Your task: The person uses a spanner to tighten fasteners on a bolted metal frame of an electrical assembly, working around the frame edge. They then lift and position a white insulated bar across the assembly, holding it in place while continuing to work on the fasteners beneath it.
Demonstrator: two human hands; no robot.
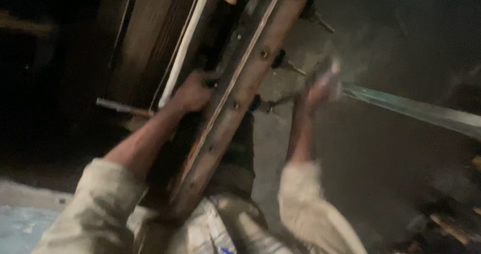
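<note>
dim, blurred view from above. the left hand [193, 91] is clamped around the edge of a long rusty brown steel beam with bolt holes [235, 91] that runs diagonally across the centre. the right hand [320, 86] is motion-smeared beside protruding bolts [285, 66]; its grip cannot be told. judging by this, a firm brace on the beam matters. the surroundings are dark and unreadable.

Pushed-up pale beige sleeves [95, 204]

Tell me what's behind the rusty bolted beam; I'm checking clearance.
Bolt ends poke out behind the rusty beam. The left hand grips its near side. What lies deeper is covered and dark.
</note>
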